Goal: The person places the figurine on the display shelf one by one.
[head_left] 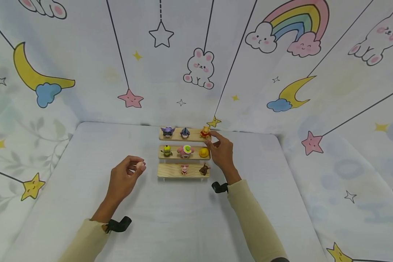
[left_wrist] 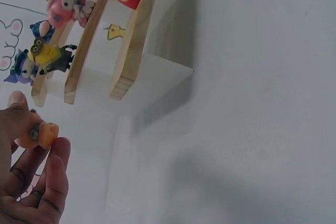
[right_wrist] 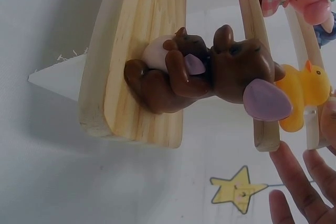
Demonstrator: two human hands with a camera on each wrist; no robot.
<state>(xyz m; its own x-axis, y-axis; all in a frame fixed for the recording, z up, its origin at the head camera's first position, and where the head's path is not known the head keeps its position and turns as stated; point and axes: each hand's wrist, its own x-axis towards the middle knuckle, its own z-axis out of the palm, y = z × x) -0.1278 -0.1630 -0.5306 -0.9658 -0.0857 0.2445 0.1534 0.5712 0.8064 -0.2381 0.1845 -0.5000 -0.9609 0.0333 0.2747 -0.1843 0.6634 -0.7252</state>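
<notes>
My left hand pinches a small peach-orange figurine between thumb and fingers, left of a three-tier wooden display stand. At the top tier's right end, my right hand has its thumb and index finger at a yellow bear figurine in red; its other fingers spread beside the stand. A purple-eared figurine and a blue one share that tier. The middle tier bears a minion figurine, a pink one and a yellow duck. Below stand a piglet figurine and a brown kangaroo-like one.
A white cloth covers the table under the stand. Behind and at the sides hangs a printed backdrop with stars, moons, rabbits and a rainbow. Dark wrist cameras are strapped to both wrists.
</notes>
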